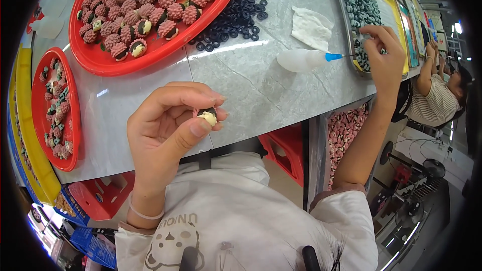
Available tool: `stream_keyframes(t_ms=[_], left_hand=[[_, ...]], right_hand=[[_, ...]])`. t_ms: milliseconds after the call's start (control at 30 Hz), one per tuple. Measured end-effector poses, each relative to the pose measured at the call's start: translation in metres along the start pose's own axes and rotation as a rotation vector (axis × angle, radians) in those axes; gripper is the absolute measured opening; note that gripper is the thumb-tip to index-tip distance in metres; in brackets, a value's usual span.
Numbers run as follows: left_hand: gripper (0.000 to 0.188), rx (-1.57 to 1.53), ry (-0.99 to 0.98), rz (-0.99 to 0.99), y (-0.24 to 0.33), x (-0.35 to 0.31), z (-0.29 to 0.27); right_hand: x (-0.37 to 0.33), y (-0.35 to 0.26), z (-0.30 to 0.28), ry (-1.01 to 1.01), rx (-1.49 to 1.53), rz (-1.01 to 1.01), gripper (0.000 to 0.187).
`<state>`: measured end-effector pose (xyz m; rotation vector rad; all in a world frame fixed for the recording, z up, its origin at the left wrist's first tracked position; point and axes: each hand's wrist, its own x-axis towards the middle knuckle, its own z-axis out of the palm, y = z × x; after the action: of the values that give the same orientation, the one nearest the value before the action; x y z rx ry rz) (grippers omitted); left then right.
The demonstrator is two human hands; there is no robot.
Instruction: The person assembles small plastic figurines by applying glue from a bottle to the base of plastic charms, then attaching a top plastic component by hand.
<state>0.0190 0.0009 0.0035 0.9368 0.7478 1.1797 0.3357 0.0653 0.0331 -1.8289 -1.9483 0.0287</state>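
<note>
Pink bumpy piece (207, 115) — pinched in the left hand (163, 130) grip

We've got the big tray (95, 57) at the table's back left, a smaller tray (37, 115) to its left, washers (236, 17) piled just right of it (touching its rim), then cloth (311, 27), bottle (304, 60), far-right tray (346, 30).
</note>
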Motion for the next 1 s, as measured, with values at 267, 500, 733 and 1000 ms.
stream_keyframes(t_ms=[267, 500, 733, 1000], left_hand=[[0.021, -0.015, -0.018, -0.016, 0.000, 0.003, 0.000], [0.021, -0.013, -0.002, -0.015, 0.000, 0.002, 0.001], [0.021, -0.008, -0.011, -0.009, 0.000, 0.001, 0.000], [0.019, -0.014, -0.009, -0.024, 0.001, 0.001, 0.000]], right_hand=[[-0.024, 0.001, -0.003, 0.151, 0.631, 0.234, 0.014], [-0.017, -0.008, -0.001, -0.117, 0.198, 0.107, 0.021], [-0.012, -0.011, -0.002, -0.141, 0.131, 0.113, 0.018], [-0.020, -0.002, 0.004, -0.066, 0.177, 0.073, 0.015]])
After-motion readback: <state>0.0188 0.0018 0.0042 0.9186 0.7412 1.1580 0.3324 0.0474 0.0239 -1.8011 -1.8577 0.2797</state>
